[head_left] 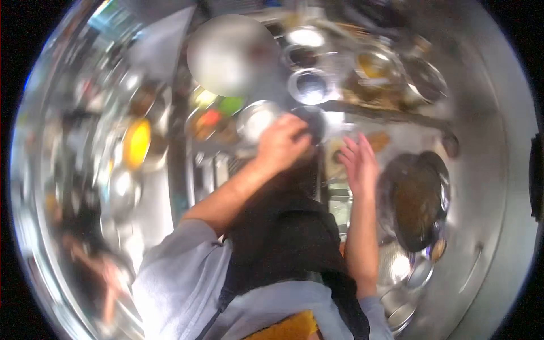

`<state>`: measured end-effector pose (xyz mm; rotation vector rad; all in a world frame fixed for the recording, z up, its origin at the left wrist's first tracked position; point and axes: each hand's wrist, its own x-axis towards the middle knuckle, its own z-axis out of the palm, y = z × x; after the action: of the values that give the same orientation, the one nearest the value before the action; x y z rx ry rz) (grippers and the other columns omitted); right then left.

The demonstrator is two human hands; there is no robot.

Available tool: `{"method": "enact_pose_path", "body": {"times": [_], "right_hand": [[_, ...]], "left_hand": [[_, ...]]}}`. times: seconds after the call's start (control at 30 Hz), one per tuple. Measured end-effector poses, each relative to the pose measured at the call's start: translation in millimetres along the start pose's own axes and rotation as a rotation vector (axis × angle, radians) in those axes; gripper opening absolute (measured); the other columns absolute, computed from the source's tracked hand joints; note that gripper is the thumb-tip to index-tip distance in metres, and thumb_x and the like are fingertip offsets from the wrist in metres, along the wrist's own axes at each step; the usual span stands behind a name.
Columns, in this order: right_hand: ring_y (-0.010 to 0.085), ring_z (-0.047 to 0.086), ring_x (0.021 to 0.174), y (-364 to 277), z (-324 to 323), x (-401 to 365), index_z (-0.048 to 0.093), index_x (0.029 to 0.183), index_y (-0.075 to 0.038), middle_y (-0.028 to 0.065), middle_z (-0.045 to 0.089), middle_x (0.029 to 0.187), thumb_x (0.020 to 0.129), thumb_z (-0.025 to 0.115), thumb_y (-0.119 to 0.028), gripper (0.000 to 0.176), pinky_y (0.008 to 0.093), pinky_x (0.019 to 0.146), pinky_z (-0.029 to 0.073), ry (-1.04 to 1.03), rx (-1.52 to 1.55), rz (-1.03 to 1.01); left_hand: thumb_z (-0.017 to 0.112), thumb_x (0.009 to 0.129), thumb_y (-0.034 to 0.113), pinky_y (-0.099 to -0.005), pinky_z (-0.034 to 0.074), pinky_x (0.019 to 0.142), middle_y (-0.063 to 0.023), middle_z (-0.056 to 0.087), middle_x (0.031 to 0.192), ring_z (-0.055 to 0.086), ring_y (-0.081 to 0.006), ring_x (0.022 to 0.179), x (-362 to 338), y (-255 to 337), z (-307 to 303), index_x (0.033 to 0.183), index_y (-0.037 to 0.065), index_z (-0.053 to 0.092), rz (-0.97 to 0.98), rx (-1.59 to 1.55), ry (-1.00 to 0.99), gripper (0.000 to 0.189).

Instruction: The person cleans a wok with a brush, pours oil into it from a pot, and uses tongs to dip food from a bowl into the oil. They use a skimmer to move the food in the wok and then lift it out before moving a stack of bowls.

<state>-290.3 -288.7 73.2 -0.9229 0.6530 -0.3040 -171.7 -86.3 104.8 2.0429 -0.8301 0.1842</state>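
Note:
My left hand (283,141) is over the counter, beside a round container of white contents (259,120). Its fingers curl downward at the near side of a dark round pot or bowl (310,122), and whatever they hold is hidden. To the right, my right hand (360,161) is raised with its fingers spread and nothing in them. Beyond it lies a blurred orange-brown item (378,140) on a pale surface. A large dark pan with brown contents (416,201) stands right of my right forearm. Motion blur softens most edges.
A large pale round shape (232,55) is at the back. Metal bowls (310,85) stand near it, with a bowl of yellow contents (374,65) farther right. Colourful ingredients (211,118) sit left of my left hand. Another person's arm (110,277) shows at lower left.

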Motion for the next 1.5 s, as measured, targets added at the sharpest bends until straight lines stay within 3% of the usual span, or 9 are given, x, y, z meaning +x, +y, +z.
{"method": "enact_pose_path", "body": {"times": [0.13,0.33,0.43,0.77,0.93,1.07,1.17,1.3,1.5], "right_hand": [[0.0194,0.064,0.082,112.7,-40.3,-96.3,0.042,0.141,-0.007,0.0155,0.066,0.107,0.100,0.050,-0.034,0.049,0.0331,0.071,0.053,-0.070,0.033,0.217],[0.0160,0.065,0.086,216.3,-111.9,-209.0,0.047,0.135,-0.003,0.0137,0.067,0.107,0.099,0.052,-0.036,0.049,0.0285,0.076,0.052,-0.085,-0.458,0.366],[0.0146,0.064,0.089,271.0,-179.7,-218.3,0.049,0.132,-0.001,0.0134,0.067,0.107,0.099,0.053,-0.032,0.045,0.0266,0.079,0.050,-0.194,-0.699,0.195],[0.0131,0.064,0.071,221.0,-65.0,-201.0,0.041,0.137,0.001,0.0103,0.066,0.096,0.099,0.050,-0.020,0.044,0.0258,0.062,0.052,-0.094,-0.599,0.412],[0.0131,0.063,0.069,240.6,-30.6,-169.6,0.041,0.138,-0.001,0.0086,0.067,0.094,0.098,0.053,-0.018,0.045,0.0245,0.059,0.051,-0.238,-0.760,0.441],[0.0141,0.064,0.074,263.0,-9.3,-161.5,0.045,0.135,0.003,0.0114,0.066,0.099,0.098,0.053,-0.018,0.043,0.0265,0.065,0.050,-0.449,-0.919,0.358],[0.0202,0.065,0.088,299.3,-42.5,-131.8,0.056,0.126,0.004,0.0127,0.067,0.105,0.095,0.059,-0.019,0.039,0.0302,0.082,0.049,-0.660,-1.223,0.177],[0.0173,0.062,0.097,339.3,-80.4,-100.8,0.057,0.124,0.004,0.0099,0.068,0.108,0.090,0.064,-0.016,0.040,0.0312,0.088,0.048,-0.665,-0.839,0.549],[0.0171,0.061,0.100,317.0,-81.8,-105.4,0.059,0.120,0.004,0.0103,0.067,0.112,0.086,0.066,-0.013,0.038,0.0307,0.091,0.046,-0.750,-0.946,0.557]], "left_hand": [[0.071,0.080,0.026,-0.0419,0.053,0.081,-0.0154,0.069,0.095,0.066,-0.0356,0.087,-136.3,-34.9,-26.3,0.107,0.005,0.066,-0.598,0.060,-0.286,0.035],[0.066,0.082,0.028,-0.0435,0.052,0.082,-0.0180,0.068,0.096,0.065,-0.0336,0.094,-316.5,-179.8,-37.2,0.103,0.008,0.069,-1.065,-0.134,-0.199,0.029],[0.064,0.082,0.028,-0.0434,0.054,0.078,-0.0159,0.070,0.095,0.067,-0.0342,0.089,-375.9,-250.3,-61.5,0.102,0.009,0.071,-1.011,0.044,0.033,0.028],[0.057,0.087,0.031,-0.0477,0.053,0.082,-0.0194,0.069,0.097,0.066,-0.0377,0.096,-361.1,-338.7,-138.9,0.114,0.018,0.068,-1.166,0.469,0.308,0.032],[0.054,0.088,0.025,-0.0465,0.053,0.079,-0.0142,0.069,0.095,0.065,-0.0364,0.090,-364.1,-268.5,-115.9,0.095,0.016,0.072,-0.904,0.237,-0.034,0.022],[0.057,0.088,0.021,-0.0418,0.055,0.073,-0.0129,0.070,0.088,0.068,-0.0312,0.077,-428.8,-227.2,-99.4,0.095,0.014,0.072,-0.731,0.092,0.046,0.018],[0.058,0.088,0.018,-0.0360,0.055,0.067,-0.0104,0.071,0.085,0.068,-0.0217,0.071,-460.5,-187.5,-138.1,0.100,0.008,0.070,-1.111,-0.340,0.056,0.020],[0.057,0.091,0.022,-0.0287,0.052,0.057,-0.0097,0.070,0.086,0.066,-0.0169,0.067,-514.1,-156.2,-201.3,0.111,0.003,0.064,-1.321,-0.625,0.527,0.029],[0.056,0.093,0.036,-0.0268,0.045,0.049,-0.0060,0.067,0.087,0.059,-0.0136,0.062,-570.1,-112.4,-290.4,0.114,0.010,0.057,-1.355,-0.655,1.600,0.034]]}}
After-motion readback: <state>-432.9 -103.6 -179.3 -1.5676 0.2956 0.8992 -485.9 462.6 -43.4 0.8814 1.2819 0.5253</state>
